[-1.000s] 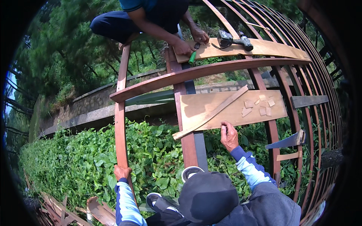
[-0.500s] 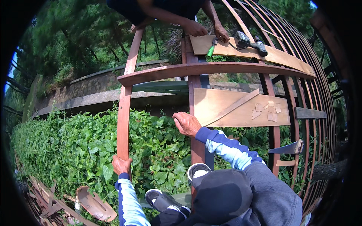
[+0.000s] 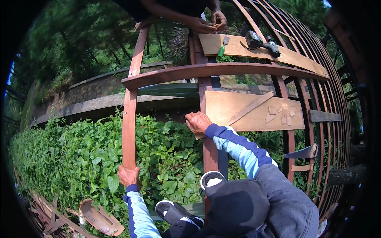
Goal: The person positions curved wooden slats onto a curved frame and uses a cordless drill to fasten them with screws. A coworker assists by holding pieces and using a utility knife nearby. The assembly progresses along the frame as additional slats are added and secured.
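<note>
My left hand [image 3: 128,175] is closed round the near end of a long reddish wooden beam [image 3: 129,131]. My right hand [image 3: 198,121] has its fingers curled at the edge of an upright-running post [image 3: 210,152]. A pale piece of wood [image 3: 199,136] pokes out beneath it; most of that piece is hidden. Beside this hand lies a broad light board [image 3: 222,104], bearing a narrow wooden strip [image 3: 254,106] and several small wood chips [image 3: 284,115]. A reddish crosspiece [image 3: 178,72] runs over the beam and post.
Across the frame, a co-worker's hands [image 3: 209,24] meet above a plank [image 3: 301,58] holding a green-handled chisel [image 3: 223,47] and a cordless drill [image 3: 262,43]. A handsaw [image 3: 300,153] rests on slats at right. Leafy plants [image 3: 71,146] grow below; scrap wood [image 3: 51,216] lies lower left.
The co-worker's hand has left the chisel, and both hands have come together. My right hand has shifted slightly up; the pale wood beneath it has come into sight. My left hand keeps its grip.
</note>
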Demonstrator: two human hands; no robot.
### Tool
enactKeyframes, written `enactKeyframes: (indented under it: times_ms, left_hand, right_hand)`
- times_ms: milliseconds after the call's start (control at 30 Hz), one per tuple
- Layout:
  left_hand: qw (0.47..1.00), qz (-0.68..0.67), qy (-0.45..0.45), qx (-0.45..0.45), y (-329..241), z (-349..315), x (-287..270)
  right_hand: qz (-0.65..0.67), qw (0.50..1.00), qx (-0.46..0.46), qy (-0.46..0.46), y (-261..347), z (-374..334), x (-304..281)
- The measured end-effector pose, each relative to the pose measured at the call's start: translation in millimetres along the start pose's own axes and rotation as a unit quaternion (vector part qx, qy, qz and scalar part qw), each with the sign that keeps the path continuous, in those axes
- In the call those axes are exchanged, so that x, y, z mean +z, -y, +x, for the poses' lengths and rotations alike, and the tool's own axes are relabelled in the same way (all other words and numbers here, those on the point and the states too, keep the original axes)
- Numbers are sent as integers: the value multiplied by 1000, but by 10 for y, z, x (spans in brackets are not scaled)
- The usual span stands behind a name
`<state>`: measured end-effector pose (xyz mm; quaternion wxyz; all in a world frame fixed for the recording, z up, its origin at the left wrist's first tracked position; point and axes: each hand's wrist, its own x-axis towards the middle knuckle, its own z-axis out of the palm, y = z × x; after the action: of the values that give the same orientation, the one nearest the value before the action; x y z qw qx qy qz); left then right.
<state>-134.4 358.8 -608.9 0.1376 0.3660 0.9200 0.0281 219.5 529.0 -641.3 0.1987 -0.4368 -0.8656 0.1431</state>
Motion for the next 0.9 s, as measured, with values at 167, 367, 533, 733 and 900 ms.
enactKeyframes:
  times_ms: [167,367,533,733,900]
  left_hand:
    - [999,-21,-27,13,27,-51,14]
    - [1000,-13,-4,5,-7,-16,-44]
    - [999,12,36,-17,-48,13,-125]
    - [997,35,67,-25,-82,10,-179]
    - [998,24,56,-28,-62,26,-133]
  right_hand:
    - [19,995,17,97,-141,38,-53]
    - [-4,997,-2,80,-215,64,15]
    - [-32,995,5,95,-197,23,57]
    - [-36,995,-11,88,-186,9,61]
    - [-32,995,0,98,-145,35,39]
